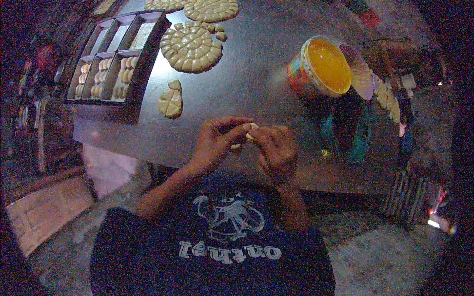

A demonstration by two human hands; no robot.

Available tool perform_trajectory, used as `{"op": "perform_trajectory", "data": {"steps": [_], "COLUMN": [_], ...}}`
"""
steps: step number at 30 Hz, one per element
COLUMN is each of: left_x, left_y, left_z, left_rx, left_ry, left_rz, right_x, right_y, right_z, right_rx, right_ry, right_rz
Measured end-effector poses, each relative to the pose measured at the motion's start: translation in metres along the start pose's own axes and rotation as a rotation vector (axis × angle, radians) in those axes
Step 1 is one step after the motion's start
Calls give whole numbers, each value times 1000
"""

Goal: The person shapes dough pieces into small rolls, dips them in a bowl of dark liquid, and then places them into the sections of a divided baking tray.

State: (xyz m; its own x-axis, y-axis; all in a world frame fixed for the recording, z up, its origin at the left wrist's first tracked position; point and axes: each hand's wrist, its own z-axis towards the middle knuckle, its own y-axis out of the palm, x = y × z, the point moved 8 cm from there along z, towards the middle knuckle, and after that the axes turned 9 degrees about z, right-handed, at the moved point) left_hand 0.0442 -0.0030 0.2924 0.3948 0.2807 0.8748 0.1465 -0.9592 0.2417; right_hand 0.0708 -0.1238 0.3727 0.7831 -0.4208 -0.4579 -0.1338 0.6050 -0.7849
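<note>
My left hand (216, 143) and my right hand (278, 150) meet over the near edge of the metal table. Between their fingertips they pinch a small pale piece of dough (252, 129). Another bit of dough (235, 147) shows just below my left fingers, and I cannot tell whether it is held or lies on the table. Beyond my left hand sits a small cluster of dough wedges (170, 104). Farther off lies a large round of dough (191, 48) divided into many pieces, with a few loose bits at its right side.
At the far left, a dark compartmented tray (119, 52) holds rows of shaped dough pieces in its nearer compartments. More dough rounds (211, 9) lie at the back. A bucket (297, 75) of orange-yellow filling stands on the metal table (247, 64), right of centre, beside a purple fan-shaped thing (356, 69).
</note>
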Motion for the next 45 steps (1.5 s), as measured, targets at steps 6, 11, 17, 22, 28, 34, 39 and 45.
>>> {"op": "perform_trajectory", "data": {"steps": [6,11,17,22,28,34,39,45], "left_x": [17,21,11,2,-13,-24,-42,-45], "left_y": [-5,-1,-3,-1,3,7,10,8], "left_z": [-11,-16,-12,-10,-7,1,9,16], "left_rx": [9,-72,-3,77,148,42,-112,-106], "left_ry": [209,400,266,253,348,309,303,282], "left_rz": [287,226,307,305,272,243,83,-45], "right_x": [13,30,50,40,53,79,88,84], "right_y": [-5,9,21,18,26,55,66,72], "right_z": [0,-3,-22,-17,-22,-50,-54,-60], "right_rx": [190,21,44,-15,-27,-69,-132,-292], "right_ry": [533,659,614,552,591,757,883,662], "right_rz": [371,634,766,630,541,795,1090,917]}}
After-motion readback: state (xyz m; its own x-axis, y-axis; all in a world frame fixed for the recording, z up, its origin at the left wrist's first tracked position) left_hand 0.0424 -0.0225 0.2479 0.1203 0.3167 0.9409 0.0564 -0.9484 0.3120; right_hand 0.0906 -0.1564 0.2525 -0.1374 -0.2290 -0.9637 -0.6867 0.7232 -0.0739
